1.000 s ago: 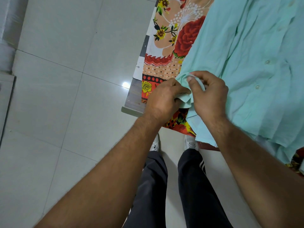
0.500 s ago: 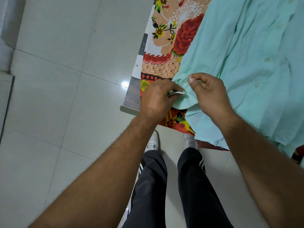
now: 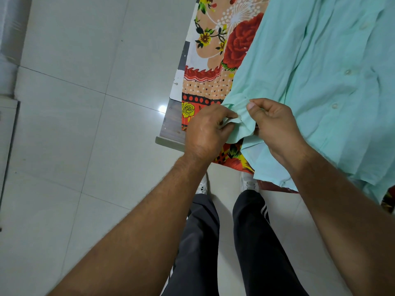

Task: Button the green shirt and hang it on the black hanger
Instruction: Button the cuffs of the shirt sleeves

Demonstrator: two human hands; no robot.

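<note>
Two hands: left hand and right hand each pinch the near edge of the green shirt, spread on the floral cloth. Against a second ago they sit slightly further apart, fabric drawn taut between them; buttoning judged in progress, the fastening itself hidden. No black hanger in view.

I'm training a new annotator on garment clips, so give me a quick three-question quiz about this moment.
1. True or false: the black hanger is in view.
2. The green shirt lies mostly on: A) a floral sheet; B) bare tiles; C) a chair.
3. Which hands pinch the shirt's edge?
Key: 1 false. 2 A. 3 Both, the left hand and the right hand.
</note>
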